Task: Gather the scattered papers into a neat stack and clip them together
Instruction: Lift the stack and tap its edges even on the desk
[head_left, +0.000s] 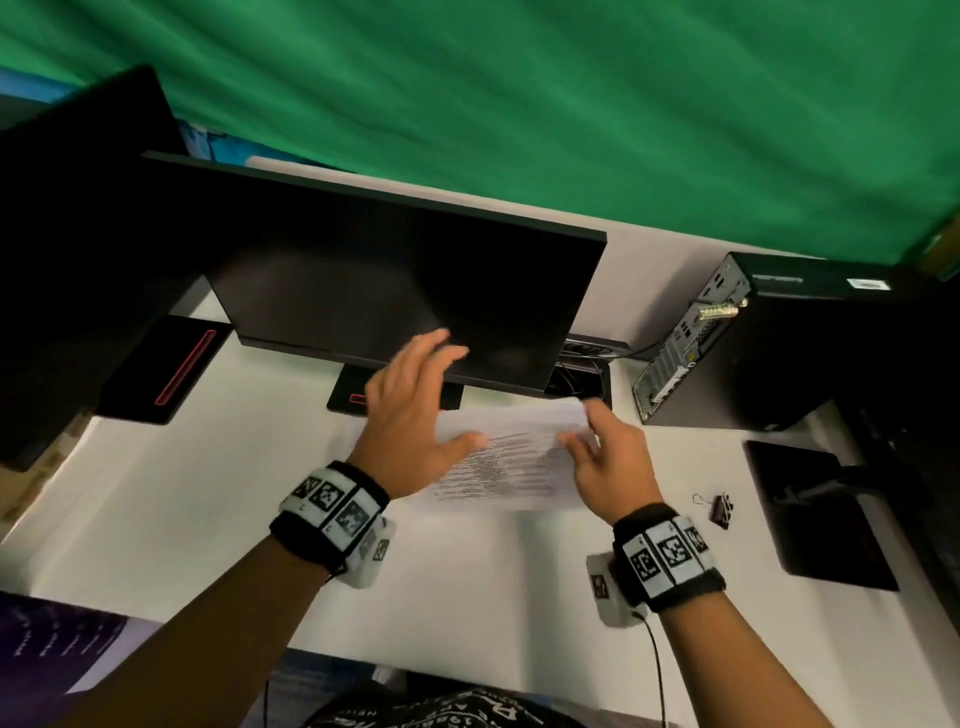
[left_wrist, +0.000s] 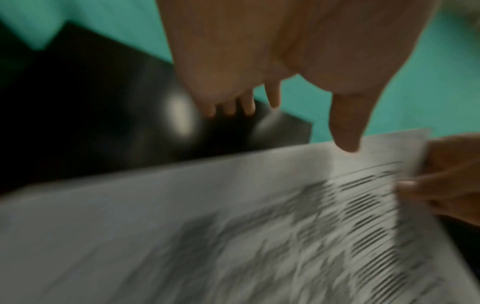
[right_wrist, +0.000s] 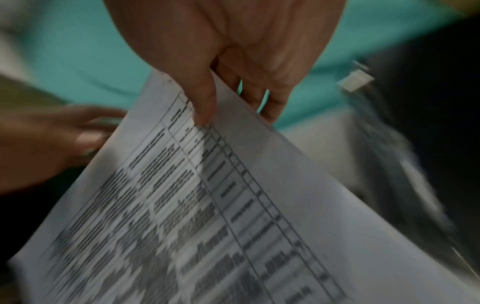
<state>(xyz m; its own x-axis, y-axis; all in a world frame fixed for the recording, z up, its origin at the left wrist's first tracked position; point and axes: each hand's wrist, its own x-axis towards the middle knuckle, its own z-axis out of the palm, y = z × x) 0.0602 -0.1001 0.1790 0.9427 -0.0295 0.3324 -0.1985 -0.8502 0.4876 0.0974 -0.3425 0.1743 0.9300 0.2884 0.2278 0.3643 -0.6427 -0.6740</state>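
A set of printed papers (head_left: 514, 462) hangs tilted just above the white desk (head_left: 208, 493), in front of the monitor. My right hand (head_left: 597, 447) pinches their right edge; in the right wrist view its thumb (right_wrist: 205, 107) lies on the printed side of the papers (right_wrist: 207, 205) and the fingers sit behind. My left hand (head_left: 410, 410) is spread with straight fingers, and only its thumb (left_wrist: 345, 133) touches the top edge of the papers (left_wrist: 233, 226). A black binder clip (head_left: 719, 509) lies on the desk, right of my right hand.
A dark monitor (head_left: 395, 291) stands right behind the papers, with a second one (head_left: 78, 234) at the left. A computer tower (head_left: 779, 343) lies at the right, with a black stand base (head_left: 821, 519) in front of it. Green cloth hangs behind the desk.
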